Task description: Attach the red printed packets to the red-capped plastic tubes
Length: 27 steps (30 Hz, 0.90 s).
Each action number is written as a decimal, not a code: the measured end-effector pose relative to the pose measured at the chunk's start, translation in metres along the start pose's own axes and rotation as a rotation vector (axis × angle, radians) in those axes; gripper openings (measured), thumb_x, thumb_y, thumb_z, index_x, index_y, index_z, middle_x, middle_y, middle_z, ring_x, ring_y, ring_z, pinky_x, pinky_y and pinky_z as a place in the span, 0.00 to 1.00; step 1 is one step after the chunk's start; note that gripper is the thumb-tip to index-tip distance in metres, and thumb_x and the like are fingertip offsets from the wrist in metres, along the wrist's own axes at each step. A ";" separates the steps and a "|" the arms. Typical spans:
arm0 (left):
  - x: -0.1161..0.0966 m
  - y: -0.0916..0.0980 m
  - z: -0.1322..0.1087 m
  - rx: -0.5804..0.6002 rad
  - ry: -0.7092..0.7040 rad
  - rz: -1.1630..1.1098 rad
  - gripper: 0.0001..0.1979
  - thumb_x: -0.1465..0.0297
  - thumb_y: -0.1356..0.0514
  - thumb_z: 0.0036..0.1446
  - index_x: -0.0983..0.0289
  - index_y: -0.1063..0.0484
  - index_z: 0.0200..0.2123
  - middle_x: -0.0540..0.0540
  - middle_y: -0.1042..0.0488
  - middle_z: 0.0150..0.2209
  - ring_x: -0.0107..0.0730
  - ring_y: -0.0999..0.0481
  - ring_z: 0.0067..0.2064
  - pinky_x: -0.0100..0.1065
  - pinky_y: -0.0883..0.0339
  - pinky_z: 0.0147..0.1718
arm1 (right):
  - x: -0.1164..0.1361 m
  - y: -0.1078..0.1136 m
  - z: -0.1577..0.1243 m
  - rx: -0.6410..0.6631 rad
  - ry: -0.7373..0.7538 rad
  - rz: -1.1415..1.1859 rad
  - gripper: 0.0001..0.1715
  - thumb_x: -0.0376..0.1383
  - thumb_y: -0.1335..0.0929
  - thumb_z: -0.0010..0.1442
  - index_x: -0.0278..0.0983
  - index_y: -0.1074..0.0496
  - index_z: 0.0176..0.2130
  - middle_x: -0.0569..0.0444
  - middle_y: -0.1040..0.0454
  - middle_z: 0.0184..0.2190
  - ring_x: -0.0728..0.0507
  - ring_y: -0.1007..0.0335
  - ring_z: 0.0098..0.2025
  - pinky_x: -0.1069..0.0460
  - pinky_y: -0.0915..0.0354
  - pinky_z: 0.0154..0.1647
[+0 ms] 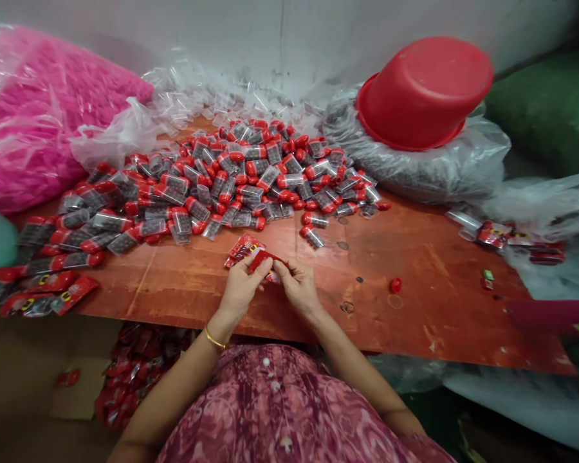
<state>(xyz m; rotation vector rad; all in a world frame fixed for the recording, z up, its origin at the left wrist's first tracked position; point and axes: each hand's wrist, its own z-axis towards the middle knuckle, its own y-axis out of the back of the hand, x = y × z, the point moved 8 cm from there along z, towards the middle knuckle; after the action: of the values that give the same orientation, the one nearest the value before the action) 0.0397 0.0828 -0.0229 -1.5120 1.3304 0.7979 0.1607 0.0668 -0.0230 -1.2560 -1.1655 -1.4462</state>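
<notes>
Close to the table's front edge, my left hand and my right hand pinch a small red printed packet between thumbs and fingers. The packet is partly hidden by the fingers. Another red printed card lies on the table just behind my left hand. Beyond it spreads a large heap of clear tubes with red caps. Two of these tubes lie at the heap's near right side.
A pink-filled bag stands at the left. An upturned red tub rests on a plastic bag at the back right. Red packets fill a box below the table. A small red piece lies right of my hands.
</notes>
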 end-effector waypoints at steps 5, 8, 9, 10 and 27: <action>0.024 -0.006 -0.008 -0.072 0.166 -0.210 0.21 0.61 0.29 0.32 0.67 0.27 0.28 0.45 0.31 0.19 0.17 0.36 0.16 0.22 0.45 0.13 | 0.007 0.009 0.000 -0.115 0.117 -0.193 0.25 0.47 0.41 0.60 0.38 0.41 0.17 0.60 0.43 0.15 0.51 0.45 0.20 0.55 0.45 0.22; 0.030 -0.011 -0.012 -0.050 0.299 -0.345 0.17 0.63 0.30 0.35 0.65 0.29 0.28 0.45 0.31 0.20 0.18 0.35 0.17 0.22 0.42 0.14 | 0.008 0.008 0.001 -0.123 0.148 -0.220 0.21 0.45 0.40 0.60 0.39 0.36 0.21 0.58 0.36 0.19 0.49 0.40 0.24 0.54 0.40 0.27; 0.031 -0.012 -0.012 -0.036 0.337 -0.371 0.16 0.63 0.30 0.36 0.65 0.29 0.28 0.45 0.31 0.21 0.19 0.33 0.18 0.22 0.41 0.14 | 0.007 0.007 0.001 -0.120 0.149 -0.217 0.18 0.45 0.40 0.60 0.39 0.33 0.25 0.57 0.33 0.21 0.49 0.37 0.26 0.54 0.39 0.29; 0.031 -0.012 -0.012 -0.031 0.356 -0.380 0.16 0.64 0.31 0.36 0.65 0.29 0.28 0.45 0.30 0.22 0.19 0.33 0.18 0.23 0.40 0.15 | 0.005 0.006 0.001 -0.113 0.144 -0.206 0.16 0.44 0.40 0.60 0.39 0.31 0.28 0.56 0.31 0.24 0.48 0.36 0.27 0.54 0.38 0.31; 0.010 0.004 -0.001 -0.046 0.253 -0.429 0.15 0.67 0.28 0.34 0.65 0.29 0.25 0.46 0.28 0.21 0.19 0.34 0.20 0.24 0.42 0.17 | -0.024 0.093 0.056 -0.026 0.217 -1.129 0.19 0.37 0.36 0.57 0.33 0.31 0.47 0.40 0.27 0.43 0.35 0.34 0.43 0.42 0.39 0.44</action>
<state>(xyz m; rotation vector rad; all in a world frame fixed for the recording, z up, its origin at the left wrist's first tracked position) 0.0379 0.0782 -0.0324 -1.8964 1.1075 0.3754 0.2638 0.1053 -0.0340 -0.3529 -1.8089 -2.3018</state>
